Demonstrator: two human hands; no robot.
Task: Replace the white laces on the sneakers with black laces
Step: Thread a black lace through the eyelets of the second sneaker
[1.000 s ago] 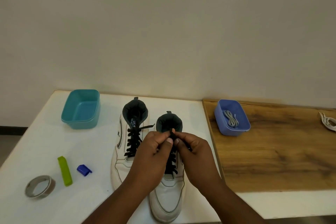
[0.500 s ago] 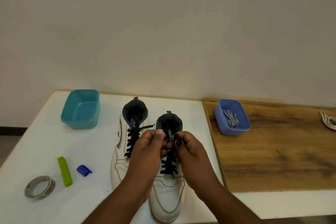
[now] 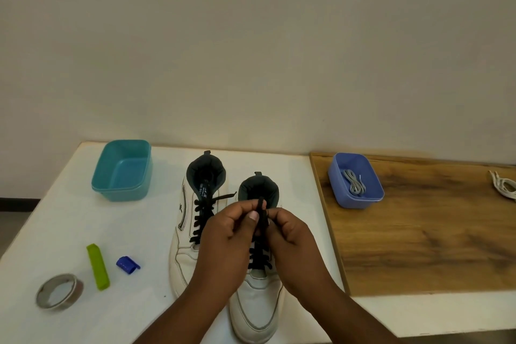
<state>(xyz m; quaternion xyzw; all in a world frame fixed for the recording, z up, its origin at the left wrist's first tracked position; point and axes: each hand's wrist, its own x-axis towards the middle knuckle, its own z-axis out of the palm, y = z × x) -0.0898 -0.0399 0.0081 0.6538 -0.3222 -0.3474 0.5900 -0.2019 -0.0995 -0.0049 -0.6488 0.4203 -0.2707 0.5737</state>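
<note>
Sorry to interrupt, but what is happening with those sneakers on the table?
A person is swapping laces on a pair of white sneakers. Both hands, left hand and right hand, pinch the black lace at the top of the right-side sneaker, which is laced most of the way up. The left-side sneaker already carries black laces. Pale laces lie in the blue tub on the wooden board; the teal tub looks empty.

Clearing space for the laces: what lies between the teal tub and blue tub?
In the head view, the two white sneakers, black-laced, stand between teal tub and blue tub.
</note>
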